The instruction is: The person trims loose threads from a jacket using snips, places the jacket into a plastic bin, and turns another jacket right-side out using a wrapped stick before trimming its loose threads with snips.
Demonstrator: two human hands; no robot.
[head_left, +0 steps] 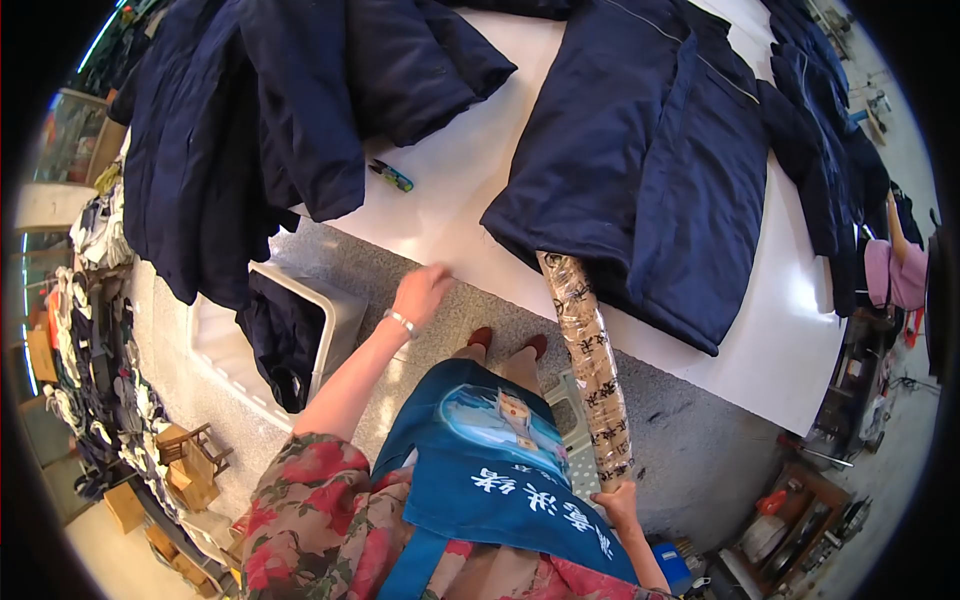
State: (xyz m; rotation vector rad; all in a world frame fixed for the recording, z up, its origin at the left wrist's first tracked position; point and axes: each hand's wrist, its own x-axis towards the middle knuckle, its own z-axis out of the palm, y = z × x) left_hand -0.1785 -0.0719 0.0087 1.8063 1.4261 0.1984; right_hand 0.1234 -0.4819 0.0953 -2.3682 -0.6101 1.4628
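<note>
My right hand (617,497) grips the near end of a long, narrow board wrapped in printed brown tape (592,365). The board's far end disappears at the hem of a dark navy padded jacket (610,150), which lies on the white table (450,215) and hangs a little over its edge. Whether the board is inside or under the jacket I cannot tell. My left hand (422,297), below a bracelet, hovers by the table's front edge with its fingers curled; nothing shows in them. Beyond it lies a small green-and-black tool (391,176), perhaps thread snips.
More navy jackets (240,110) are heaped at the table's left, and others (815,150) hang over its right side. On the floor stands a white bin (335,320) with dark cloth inside. A person in pink (895,270) is at far right. Wooden stools (190,465) stand lower left.
</note>
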